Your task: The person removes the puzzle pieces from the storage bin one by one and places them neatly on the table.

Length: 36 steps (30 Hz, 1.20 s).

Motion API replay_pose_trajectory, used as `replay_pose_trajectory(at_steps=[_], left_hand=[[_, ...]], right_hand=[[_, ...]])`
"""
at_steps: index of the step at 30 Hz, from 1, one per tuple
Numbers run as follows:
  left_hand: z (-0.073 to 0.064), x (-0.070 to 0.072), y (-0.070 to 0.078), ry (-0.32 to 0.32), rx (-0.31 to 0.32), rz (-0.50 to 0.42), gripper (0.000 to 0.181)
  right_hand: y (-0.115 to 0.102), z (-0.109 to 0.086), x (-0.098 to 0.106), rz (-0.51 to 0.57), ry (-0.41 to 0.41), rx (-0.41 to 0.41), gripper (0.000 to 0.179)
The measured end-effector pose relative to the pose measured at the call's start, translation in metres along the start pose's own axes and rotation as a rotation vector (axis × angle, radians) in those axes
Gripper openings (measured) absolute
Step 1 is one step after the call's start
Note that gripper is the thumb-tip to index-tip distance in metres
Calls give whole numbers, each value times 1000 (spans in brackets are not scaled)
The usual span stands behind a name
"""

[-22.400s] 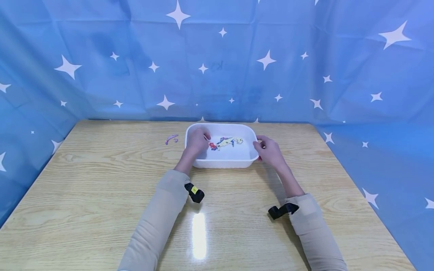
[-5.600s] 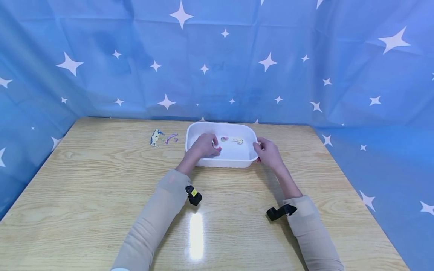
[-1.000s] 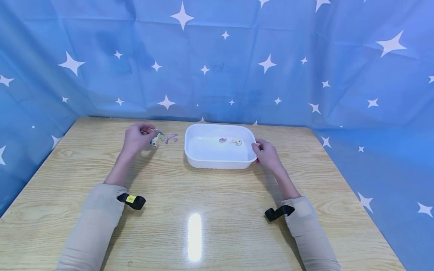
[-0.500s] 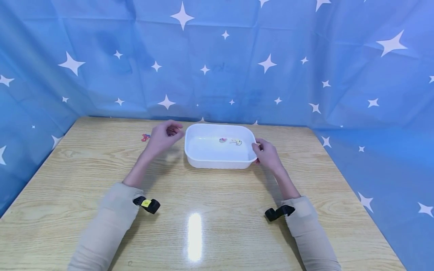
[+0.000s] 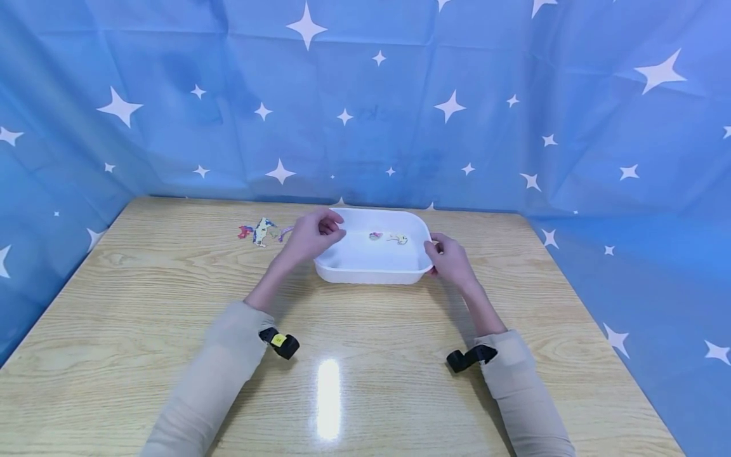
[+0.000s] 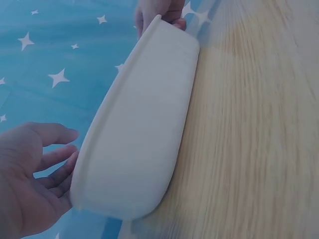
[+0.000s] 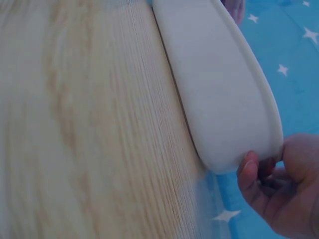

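A white plastic tub (image 5: 371,277) stands on the table. My left hand (image 5: 311,236) is over its left rim in the head view, fingers loosely curled with nothing between them; in the left wrist view the thumb and fingers are apart. At the right end, my right hand (image 5: 450,259) grips the rim, thumb on top and fingers beneath, as the right wrist view also shows. On the tub's floor lie a small pink-and-grey piece (image 5: 375,236) and a pale yellow cut-out piece (image 5: 400,239).
Left of the tub, a red-and-blue piece (image 5: 245,232), a yellow-and-blue piece (image 5: 262,233) and a purple strip (image 5: 285,234) lie in a row on the wooden table (image 5: 388,355). My left hand partly covers the strip. A blue starry curtain (image 5: 365,139) hangs behind.
My left hand has taken the yellow-and-blue and the red-and-blue pieces from the tub to the table, then moved right, back over the tub. The right hand keeps its grip.
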<state>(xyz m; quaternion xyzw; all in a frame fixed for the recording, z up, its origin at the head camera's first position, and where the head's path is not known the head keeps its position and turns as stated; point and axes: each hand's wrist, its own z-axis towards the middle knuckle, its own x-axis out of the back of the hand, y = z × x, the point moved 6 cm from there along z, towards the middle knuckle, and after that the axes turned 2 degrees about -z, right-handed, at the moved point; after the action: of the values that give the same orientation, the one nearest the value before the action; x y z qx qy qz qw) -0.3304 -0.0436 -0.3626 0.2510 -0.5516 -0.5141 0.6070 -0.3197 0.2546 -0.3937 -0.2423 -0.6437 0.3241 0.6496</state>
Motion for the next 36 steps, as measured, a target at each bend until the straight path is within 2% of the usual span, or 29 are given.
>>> replay_pose_trajectory(at_steps=[8,15,22,27,36], left_hand=[[14,-30,3,-95,5,60,28],[26,-51,3,-150,65,62,32],[35,-65,-4,-215,106,102,34],[42,-73,-5,-245,104,160,38],[48,-85,-7,-319,122,235,54]], right_hand=[[-2,0,0,-2,-7,9,42],[-1,0,0,4,-7,7,43],[-2,-1,0,12,-11,20,42],[-3,-1,0,15,-13,25,42],[-1,1,0,1,-16,21,42]])
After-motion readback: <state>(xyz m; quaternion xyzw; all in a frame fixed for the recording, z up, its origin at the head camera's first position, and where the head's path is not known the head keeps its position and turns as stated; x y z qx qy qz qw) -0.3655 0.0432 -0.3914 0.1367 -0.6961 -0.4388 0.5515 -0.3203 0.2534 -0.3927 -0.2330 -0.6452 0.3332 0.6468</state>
